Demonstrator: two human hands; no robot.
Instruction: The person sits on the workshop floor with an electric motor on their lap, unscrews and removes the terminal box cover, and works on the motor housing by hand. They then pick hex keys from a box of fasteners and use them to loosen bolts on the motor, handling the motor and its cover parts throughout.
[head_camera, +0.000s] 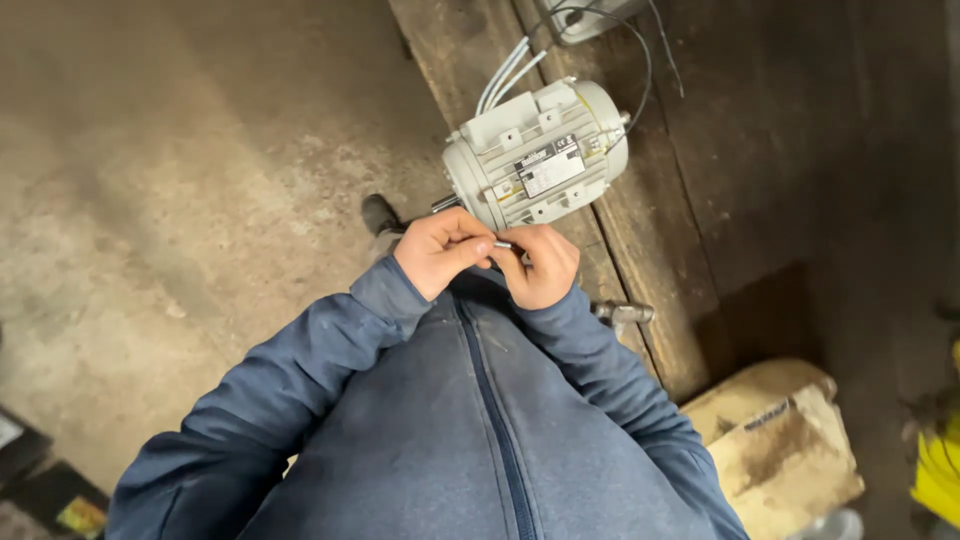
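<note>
Seen from above, the left hand (440, 252) and the right hand (540, 265) meet in front of a blue zipped jacket (470, 420). Together their fingers (478, 246) pinch a small, thin grey metal pin (503, 244); what kind of part it is cannot be told. Just beyond the fingers a light grey ribbed electric motor (535, 155) lies on a dark, worn wooden worktop (690, 200), with white cables (505, 72) running from its far side. Right of the fingers, a short metal piece (622, 312) rests at the worktop's edge. Left of them lies stained concrete floor (180, 200).
</note>
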